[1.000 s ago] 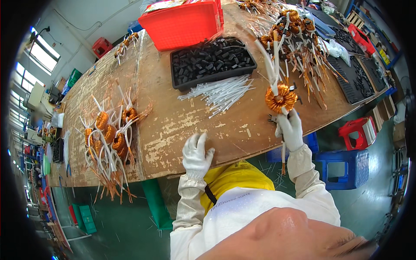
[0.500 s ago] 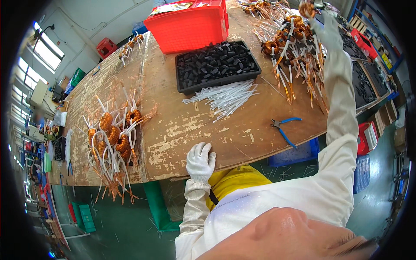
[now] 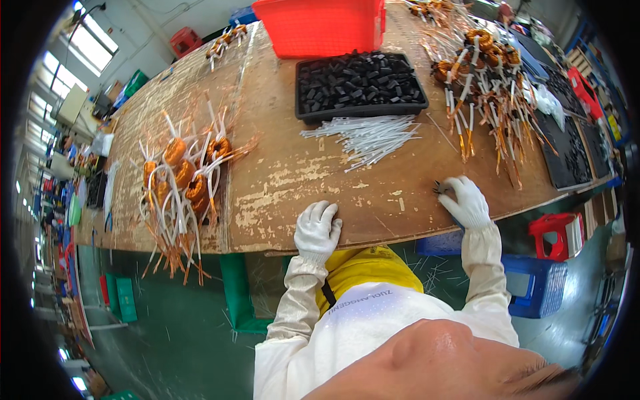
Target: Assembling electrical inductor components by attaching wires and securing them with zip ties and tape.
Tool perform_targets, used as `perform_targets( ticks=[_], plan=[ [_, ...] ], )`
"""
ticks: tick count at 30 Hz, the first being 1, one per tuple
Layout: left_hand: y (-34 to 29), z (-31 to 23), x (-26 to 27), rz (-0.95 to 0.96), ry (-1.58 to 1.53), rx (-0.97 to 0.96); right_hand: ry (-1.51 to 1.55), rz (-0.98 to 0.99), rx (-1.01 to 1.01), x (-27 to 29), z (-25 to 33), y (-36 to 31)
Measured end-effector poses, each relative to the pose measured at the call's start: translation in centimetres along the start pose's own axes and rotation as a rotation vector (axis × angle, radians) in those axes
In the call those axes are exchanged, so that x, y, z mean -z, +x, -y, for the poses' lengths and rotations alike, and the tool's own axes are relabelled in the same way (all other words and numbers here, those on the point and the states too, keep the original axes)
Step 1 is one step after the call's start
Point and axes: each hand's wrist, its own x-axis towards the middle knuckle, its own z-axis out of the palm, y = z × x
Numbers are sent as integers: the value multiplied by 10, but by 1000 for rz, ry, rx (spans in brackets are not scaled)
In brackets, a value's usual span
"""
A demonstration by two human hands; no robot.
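Observation:
My left hand [image 3: 317, 230], in a white glove, rests on the near edge of the table with its fingers loosely laid down and nothing in them. To the right, my gloved right hand [image 3: 467, 202] is curled over the side cutters [image 3: 438, 189]. Only the dark jaws stick out past the fingertips; the glove hides most of the blue handles. Beyond both hands lies a pile of white cable ties [image 3: 368, 139], in front of a black tray [image 3: 304, 115] filled with small black blocks.
Copper-wound ring coils [image 3: 183, 175] with white-sleeved leads lie at the left, some leads hanging over the edge. A larger heap of coils [image 3: 490, 50] lies at the far right. Behind the tray stands a red bin [image 3: 320, 30]. A red stool [image 3: 557, 237] stands at the right.
My right hand has come back from the far right coil heap to the side cutters; the coil it held is gone from it. My left hand stays at the edge. The view has shifted.

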Motion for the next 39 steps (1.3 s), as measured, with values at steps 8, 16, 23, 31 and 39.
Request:
perform_targets(
  ticks=[8, 16, 23, 31, 39],
  plan=[
    [4, 2, 5, -28, -105, -41, -192, -179, -71, -42, -50, -37],
    [-11, 28, 30, -109, -195, 76, -273, -411, -21, -41, -50, 26],
    [37, 96, 145, -417, 256, -21, 298, -371, 151, -107, 26, 2],
    [36, 189, 200, -574, 687, 768, 130, -449, 201, -130, 51, 0],
    [25, 234, 169, -484, 432, 852, 126, -420, 214, -130, 51, 0]
  ],
)
